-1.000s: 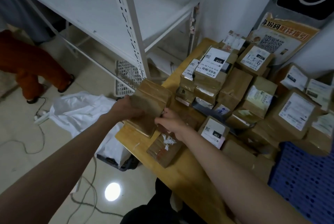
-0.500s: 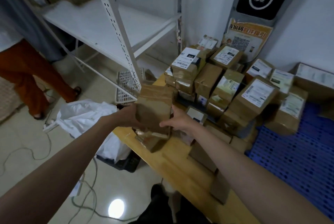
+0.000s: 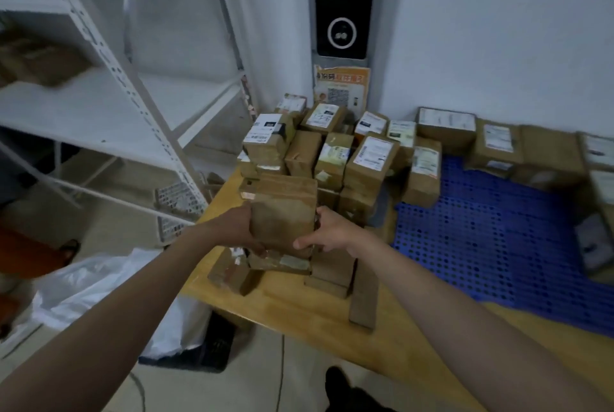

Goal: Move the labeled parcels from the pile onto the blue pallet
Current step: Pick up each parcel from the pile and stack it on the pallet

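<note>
Two hands clamp brown parcel [image 3: 282, 212] by opposite sides: left hand [image 3: 232, 228], right hand [image 3: 332, 232]. Parcel held upright above wooden table [image 3: 299, 308], in front of pile [image 3: 332, 152]; two-sided grip likely steadies carry. Blue pallet [image 3: 481, 245] lies to right.

The printed white shipping labels [image 3: 375, 153] on the stacked brown cardboard parcels are too blurred to read. The orange-and-white paper notice [image 3: 342, 87] against the wall has illegible text, its lower part hidden behind the parcels. The brown box [image 3: 43, 62] on the white metal shelf is smeared by motion blur. The blue perforated plastic pallet [image 3: 498, 245] runs off the right edge.
</note>
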`<state>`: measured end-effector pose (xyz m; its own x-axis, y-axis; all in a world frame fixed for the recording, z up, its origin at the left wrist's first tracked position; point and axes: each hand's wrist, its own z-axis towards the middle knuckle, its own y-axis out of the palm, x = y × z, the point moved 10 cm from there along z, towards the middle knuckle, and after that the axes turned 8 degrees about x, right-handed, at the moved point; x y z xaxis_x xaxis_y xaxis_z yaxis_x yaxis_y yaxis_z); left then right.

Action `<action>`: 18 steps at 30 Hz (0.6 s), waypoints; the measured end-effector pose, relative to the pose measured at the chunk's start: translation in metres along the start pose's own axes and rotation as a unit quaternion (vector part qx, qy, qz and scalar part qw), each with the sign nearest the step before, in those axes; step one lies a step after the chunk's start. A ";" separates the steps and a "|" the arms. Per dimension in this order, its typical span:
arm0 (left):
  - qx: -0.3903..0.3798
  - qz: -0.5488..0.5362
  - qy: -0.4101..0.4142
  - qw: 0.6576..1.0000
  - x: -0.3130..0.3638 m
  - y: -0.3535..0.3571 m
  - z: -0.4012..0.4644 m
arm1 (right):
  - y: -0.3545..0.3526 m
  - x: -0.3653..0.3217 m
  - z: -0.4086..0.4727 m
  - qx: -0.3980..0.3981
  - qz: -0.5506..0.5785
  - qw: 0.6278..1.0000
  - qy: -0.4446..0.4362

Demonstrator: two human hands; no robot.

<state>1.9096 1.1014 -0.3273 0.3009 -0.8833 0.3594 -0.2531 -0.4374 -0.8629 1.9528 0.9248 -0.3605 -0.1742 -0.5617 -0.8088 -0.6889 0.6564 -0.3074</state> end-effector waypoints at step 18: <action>-0.030 -0.011 0.163 0.986 0.181 0.073 -0.039 | -0.097 0.091 -0.170 0.210 -0.002 0.977 0.039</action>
<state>1.9098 0.9026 -0.3116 -0.0022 -0.8764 0.4815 -0.3072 -0.4576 -0.8344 1.8842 0.7239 -0.3191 -0.2362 -0.5897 -0.7723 -0.3434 0.7941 -0.5014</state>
